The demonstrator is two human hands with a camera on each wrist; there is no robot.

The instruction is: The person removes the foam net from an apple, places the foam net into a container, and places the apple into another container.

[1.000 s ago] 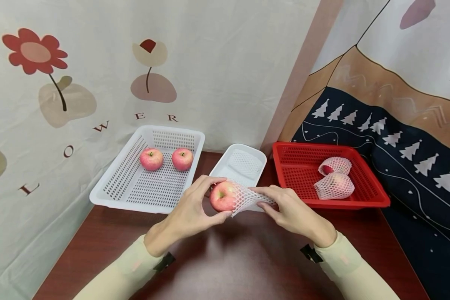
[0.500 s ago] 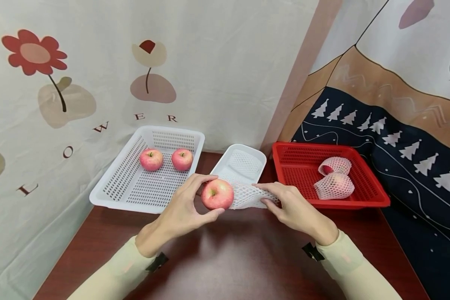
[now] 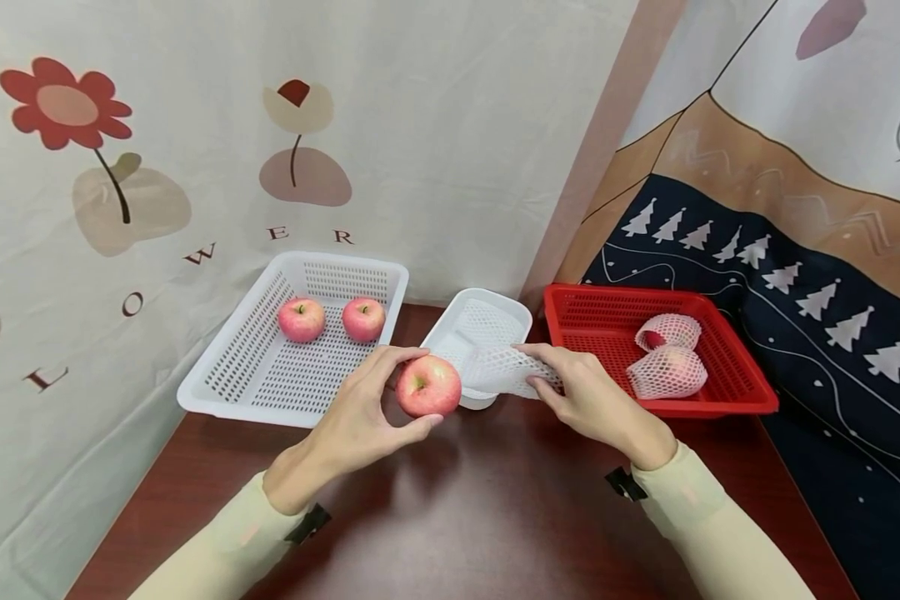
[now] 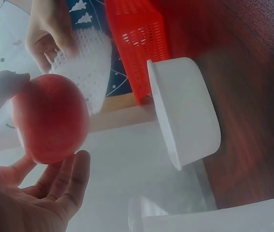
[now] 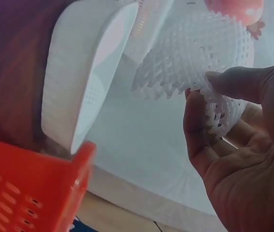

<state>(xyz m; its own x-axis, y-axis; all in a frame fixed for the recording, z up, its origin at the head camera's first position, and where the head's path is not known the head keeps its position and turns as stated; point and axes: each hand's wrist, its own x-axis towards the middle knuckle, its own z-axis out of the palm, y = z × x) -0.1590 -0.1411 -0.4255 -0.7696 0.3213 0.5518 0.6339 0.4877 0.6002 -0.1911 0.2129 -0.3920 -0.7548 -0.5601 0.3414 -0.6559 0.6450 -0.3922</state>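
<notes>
While a person's L hand (image 3: pixel 356 408) grips a bare pink-red apple (image 3: pixel 429 386) btwn thumb and fingers, the R hand (image 3: pixel 588 392) pinches a white foam net (image 3: pixel 506 371) btwn thumb and fingertips. Held apple is outside the net, just beside its free end; can't tell if the 2 touch. Its stem end is turned up toward the head cam. Both are held up over a dark red-brown table (image 3: pixel 480 517), w/ the net partly covering the near part of a small white tub (image 3: pixel 444 332) in the head view. White mesh (image 3: pixel 491 321) shows inside the tub.

To the person's L, a white perforated basket (image 3: pixel 270 383) holds 2 more bare apples, side by side but apart: a L one (image 3: pixel 302 320) and a R one (image 3: pixel 363 320). To the R, a red perforated basket (image 3: pixel 592 358) holds 2 apples in foam nets, one behind the other at its R side: a rear one (image 3: pixel 667 331) and a front one (image 3: pixel 667 372). Tub stands btwn the 2 baskets.

Behind: a pale cloth (image 3: pixel 457 167) w/ printed flowers & letters, plus, on the R, a dark-blue printed section (image 3: pixel 720 267) w/ white trees. Sleeves are pale, approx. cream.
</notes>
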